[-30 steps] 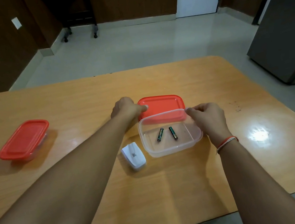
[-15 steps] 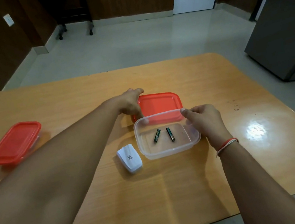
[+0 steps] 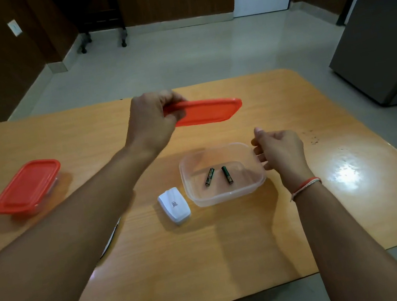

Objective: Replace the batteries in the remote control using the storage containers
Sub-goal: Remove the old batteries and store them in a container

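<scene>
An open clear plastic container (image 3: 226,197) stands on the wooden table (image 3: 235,249) with two dark green batteries (image 3: 209,176) (image 3: 227,175) lying in it. My left hand (image 3: 153,123) holds its red lid (image 3: 208,111) in the air above and behind the container, gripping the lid's left end. My right hand (image 3: 280,149) rests against the container's right rim, fingers curled. A white remote-control part (image 3: 174,205) with a small label lies just left of the container. A second container with a red lid (image 3: 27,186) on it sits closed at the far left.
Under my left forearm a white and dark edge of some object (image 3: 112,238) shows; most of it is hidden. A grey cabinet (image 3: 381,27) stands on the floor at the right. A wheeled stand (image 3: 102,37) is at the back wall.
My left hand has taken hold of the red lid and lifted it off the table behind the open container. My right hand has shifted slightly along the container's right rim.
</scene>
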